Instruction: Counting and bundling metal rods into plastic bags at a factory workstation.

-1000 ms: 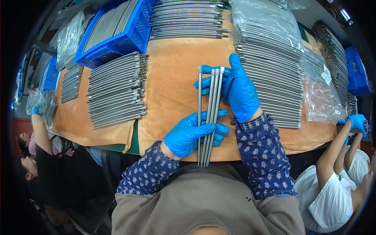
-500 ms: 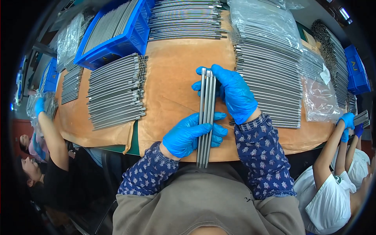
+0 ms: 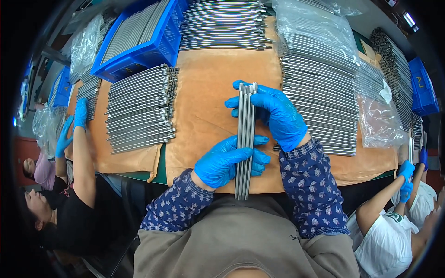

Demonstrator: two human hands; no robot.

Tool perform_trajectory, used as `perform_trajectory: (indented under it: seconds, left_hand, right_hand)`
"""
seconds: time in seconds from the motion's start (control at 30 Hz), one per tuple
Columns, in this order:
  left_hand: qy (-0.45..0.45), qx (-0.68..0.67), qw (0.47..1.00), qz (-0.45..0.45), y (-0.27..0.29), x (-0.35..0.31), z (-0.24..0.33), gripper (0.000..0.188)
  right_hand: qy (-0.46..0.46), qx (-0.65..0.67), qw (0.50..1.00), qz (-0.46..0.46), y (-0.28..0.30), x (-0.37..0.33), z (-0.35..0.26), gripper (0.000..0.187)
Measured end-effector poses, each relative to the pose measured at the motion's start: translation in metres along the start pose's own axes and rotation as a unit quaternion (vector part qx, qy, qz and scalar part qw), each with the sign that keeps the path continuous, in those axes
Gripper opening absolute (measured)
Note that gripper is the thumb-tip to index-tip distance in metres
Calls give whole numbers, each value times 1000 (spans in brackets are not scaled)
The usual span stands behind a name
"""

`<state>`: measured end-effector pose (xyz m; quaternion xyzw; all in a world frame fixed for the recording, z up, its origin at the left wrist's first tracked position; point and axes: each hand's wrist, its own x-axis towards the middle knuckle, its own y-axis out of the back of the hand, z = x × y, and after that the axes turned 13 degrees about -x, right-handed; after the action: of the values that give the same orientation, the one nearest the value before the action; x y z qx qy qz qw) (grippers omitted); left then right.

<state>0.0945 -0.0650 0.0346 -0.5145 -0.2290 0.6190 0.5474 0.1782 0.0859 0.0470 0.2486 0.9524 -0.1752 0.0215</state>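
Note:
Several slim metal rods (image 3: 245,125) stand upright in a small bundle in front of my chest. My left hand (image 3: 219,161), in a blue glove, is closed around their lower half, thumb across the front. Higher up, my right hand (image 3: 283,118), gloved too, grips the bundle near its top ends, with fingers behind and the thumb side in front. The rods' top ends sit at slightly uneven heights. Beside my right hand lies a wide stack of similar rods (image 3: 320,102). Another pile of rods (image 3: 141,111) lies to the left of my hands.
Brown paper (image 3: 208,88) covers the table. A blue bin (image 3: 162,48) of rods stands at the far left, with more rods (image 3: 222,28) behind. Clear plastic (image 3: 380,120) lies at right. Co-workers sit on both sides; gloved hands (image 3: 79,116) reach over the left side.
My right thumb has come down from the rod tops to the bundle's side. The left co-worker's hands have moved further over the table; the right co-worker's rods have swung upright.

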Motion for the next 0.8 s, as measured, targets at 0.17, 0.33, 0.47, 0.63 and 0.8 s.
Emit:
perform_trajectory:
  seconds: [0.17, 0.33, 0.47, 0.63, 0.8]
  left_hand:
    - [13, 23, 1000, 7, -4, -1, -1, 43]
    - [24, 18, 1000, 10, -4, 0, 1, 40]
    - [10, 18, 999, 26, -3, 0, 2, 40]
    - [-2, 12, 999, 30, -1, 2, 0, 40]
    - [-7, 33, 998, 50, -3, 1, 0, 40]
  right_hand:
    - [-41, -41, 997, 41, 4, 2, -2, 49]
    - [-53, -21, 998, 33, 7, 6, 2, 65]
    - [-56, 0, 998, 24, 5, 7, 3, 57]
    - [-43, 20, 999, 10, 12, 9, 9, 50]
    - [2, 12, 999, 46, 12, 10, 9, 43]
